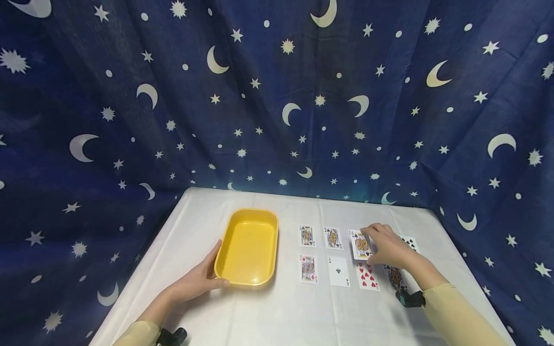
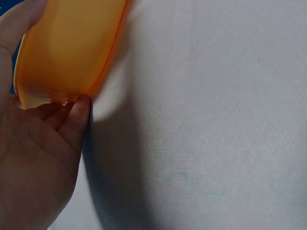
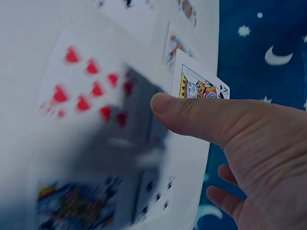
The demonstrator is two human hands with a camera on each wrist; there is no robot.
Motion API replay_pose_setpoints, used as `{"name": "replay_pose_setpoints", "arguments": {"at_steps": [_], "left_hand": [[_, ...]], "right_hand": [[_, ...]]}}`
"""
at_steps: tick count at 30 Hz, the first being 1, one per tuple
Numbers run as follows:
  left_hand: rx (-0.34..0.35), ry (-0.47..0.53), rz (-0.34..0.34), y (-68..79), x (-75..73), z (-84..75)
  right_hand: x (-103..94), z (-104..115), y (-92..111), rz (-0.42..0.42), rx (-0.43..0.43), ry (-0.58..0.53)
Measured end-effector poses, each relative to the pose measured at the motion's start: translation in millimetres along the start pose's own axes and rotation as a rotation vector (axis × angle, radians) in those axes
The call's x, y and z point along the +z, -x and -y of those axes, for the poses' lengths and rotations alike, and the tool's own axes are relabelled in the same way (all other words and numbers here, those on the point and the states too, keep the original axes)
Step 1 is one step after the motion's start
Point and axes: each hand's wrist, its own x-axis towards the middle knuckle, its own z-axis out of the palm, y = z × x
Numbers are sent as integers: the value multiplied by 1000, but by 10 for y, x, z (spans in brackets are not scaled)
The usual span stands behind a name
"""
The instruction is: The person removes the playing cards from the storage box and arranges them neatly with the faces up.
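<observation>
My right hand (image 1: pixel 391 247) pinches a king of spades (image 1: pixel 360 245) by its edges, thumb at the near side. In the right wrist view the king (image 3: pixel 201 84) stands tilted beyond the thumb, raised off the cloth. Below it a hearts number card (image 1: pixel 368 277) lies face up, partly in shadow. My left hand (image 1: pixel 201 276) holds the near left corner of a yellow tray (image 1: pixel 247 250), the thumb along its front edge and the fingers at its left side. The left wrist view has those fingers against the tray's wall (image 2: pixel 72 57).
Face-up cards lie in two rows: a court card (image 1: pixel 307 236), a queen (image 1: pixel 333 238), a red court card (image 1: pixel 308 269) and an ace of clubs (image 1: pixel 338 271). A dark court card (image 1: pixel 395 278) and a black-pip card (image 1: pixel 410 243) are partly behind the right arm. Starry cloth (image 1: pixel 277 120) hangs behind.
</observation>
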Motion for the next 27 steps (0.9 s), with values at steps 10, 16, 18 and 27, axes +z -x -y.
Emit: {"name": "replay_pose_setpoints", "arguments": {"at_steps": [10, 16, 18, 27], "left_hand": [[-3, 0, 8, -13, -10, 61], [-6, 9, 11, -14, -15, 65], [-8, 18, 15, -13, -15, 61], [10, 37, 19, -12, 0, 51]], "right_hand": [[78, -443, 370, 3, 52, 23], [97, -650, 534, -5, 88, 42], [92, -712, 584, -9, 95, 50], [55, -925, 797, -1, 121, 101]]}}
